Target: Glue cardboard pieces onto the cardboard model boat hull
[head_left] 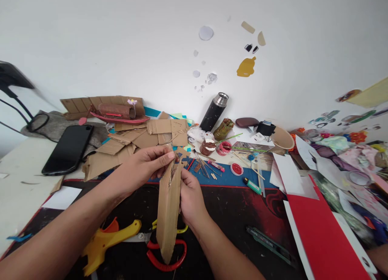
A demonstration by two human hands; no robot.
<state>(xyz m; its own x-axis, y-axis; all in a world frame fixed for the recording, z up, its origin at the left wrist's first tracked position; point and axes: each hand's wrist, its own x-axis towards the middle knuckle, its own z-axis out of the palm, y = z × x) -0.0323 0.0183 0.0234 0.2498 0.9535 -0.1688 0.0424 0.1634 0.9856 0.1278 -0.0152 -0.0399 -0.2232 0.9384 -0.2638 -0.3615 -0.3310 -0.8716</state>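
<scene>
1. A tapering, layered strip of brown cardboard (168,217) is held between both hands, in the center foreground above the tabletop (18,167).
2. Its long axis runs from the fingertips down toward the viewer, narrowing to a blunt point; the torn upper end faces away.
3. The left hand (151,162) pinches that upper end, thumb on top. The right hand (192,197) clasps the right edge just below. Both touch the strip; the left is nearer its far end.
4. Beneath the strip, on a dark mat (227,223), lie a red handle loop (184,249) and a yellow plastic tool (104,241).
5. Beyond are cardboard scraps (160,126), a model boat (118,114) and a black flask (212,114), against a white wall (136,37).
</scene>
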